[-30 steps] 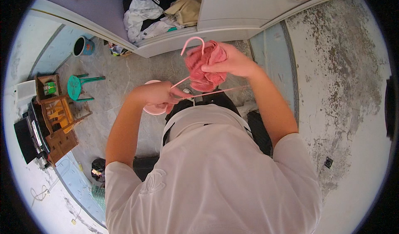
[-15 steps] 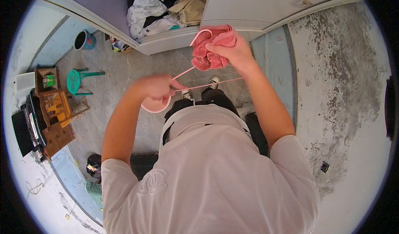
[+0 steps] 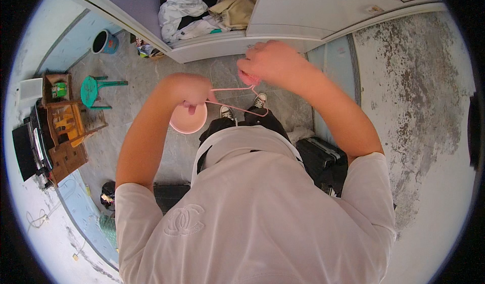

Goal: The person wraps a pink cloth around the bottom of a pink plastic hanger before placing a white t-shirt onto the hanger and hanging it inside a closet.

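A thin pink clothes hanger (image 3: 233, 107) reaches out from my left hand (image 3: 189, 89), whose fingers are closed around one end of it. Just below that hand is a round pink bowl (image 3: 188, 122); a finger overlaps its rim, and I cannot tell whether the hand also holds the bowl. My right hand (image 3: 270, 59) is closed on a pink cloth (image 3: 249, 78), mostly hidden beneath the palm. The cloth meets the hanger's upper bar near its bend.
Ahead, an open wardrobe (image 3: 212, 44) holds heaped clothes (image 3: 184, 11). To the left stand a green stool (image 3: 90, 92), a blue bin (image 3: 105, 41) and a wooden chair (image 3: 68, 125). A black case (image 3: 321, 155) lies by my right side, near a stained wall (image 3: 414, 82).
My right hand has turned over and come lower with the cloth, now mostly covered. The hanger has turned, its free end swinging toward me. More of the bowl shows.
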Motion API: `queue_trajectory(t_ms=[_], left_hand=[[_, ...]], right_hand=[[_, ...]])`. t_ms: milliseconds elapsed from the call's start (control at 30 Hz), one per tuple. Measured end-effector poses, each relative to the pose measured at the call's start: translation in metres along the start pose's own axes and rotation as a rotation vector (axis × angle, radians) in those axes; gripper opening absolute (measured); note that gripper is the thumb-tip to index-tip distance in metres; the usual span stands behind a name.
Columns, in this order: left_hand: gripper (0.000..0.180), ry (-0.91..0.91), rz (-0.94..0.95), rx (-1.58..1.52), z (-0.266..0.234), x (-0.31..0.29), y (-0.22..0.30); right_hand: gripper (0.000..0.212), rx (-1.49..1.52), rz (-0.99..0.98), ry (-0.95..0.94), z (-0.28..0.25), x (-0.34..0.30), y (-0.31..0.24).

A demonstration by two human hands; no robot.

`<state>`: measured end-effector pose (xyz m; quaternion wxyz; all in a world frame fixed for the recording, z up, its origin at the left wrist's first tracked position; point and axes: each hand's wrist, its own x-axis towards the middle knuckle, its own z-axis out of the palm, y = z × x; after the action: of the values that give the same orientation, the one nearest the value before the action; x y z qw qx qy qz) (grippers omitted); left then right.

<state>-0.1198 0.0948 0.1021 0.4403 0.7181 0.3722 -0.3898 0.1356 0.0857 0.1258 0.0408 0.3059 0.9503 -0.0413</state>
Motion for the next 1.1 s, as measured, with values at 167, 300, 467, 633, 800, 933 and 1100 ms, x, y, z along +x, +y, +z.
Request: queue_trajectory(t_ms=[167,300,467,633,800,933,1100], left_hand=[[0.071,-0.068,0.106,-0.248,0.010,0.034,-0.008],[0.064,0.032,0.071,-0.400,0.019,0.036,-0.012],[0.055,0.193,0.154,-0.802,0.067,0.065,-0.045],[0.050,0.432,0.280,-0.735,0.059,0.052,0.007],[0.050,0.689,0.214,-0.472,0.074,0.098,0.020],[0.054,0.606,0.233,-0.416,0.072,0.092,0.029],[0.055,0.380,0.211,-0.617,0.067,0.075,0.038]], right_hand=[[0.028,0.264,-0.028,0.103,0.010,0.011,-0.007],[0.042,0.963,0.419,0.410,-0.007,-0.009,-0.008],[0.050,1.399,0.708,1.151,0.022,-0.034,0.000],[0.063,1.385,0.738,0.902,0.060,-0.025,-0.014],[0.063,1.063,0.834,0.942,0.071,0.005,-0.012],[0.054,1.305,0.805,1.132,0.073,0.011,0.004],[0.044,1.146,0.759,1.050,0.065,0.005,0.013]])
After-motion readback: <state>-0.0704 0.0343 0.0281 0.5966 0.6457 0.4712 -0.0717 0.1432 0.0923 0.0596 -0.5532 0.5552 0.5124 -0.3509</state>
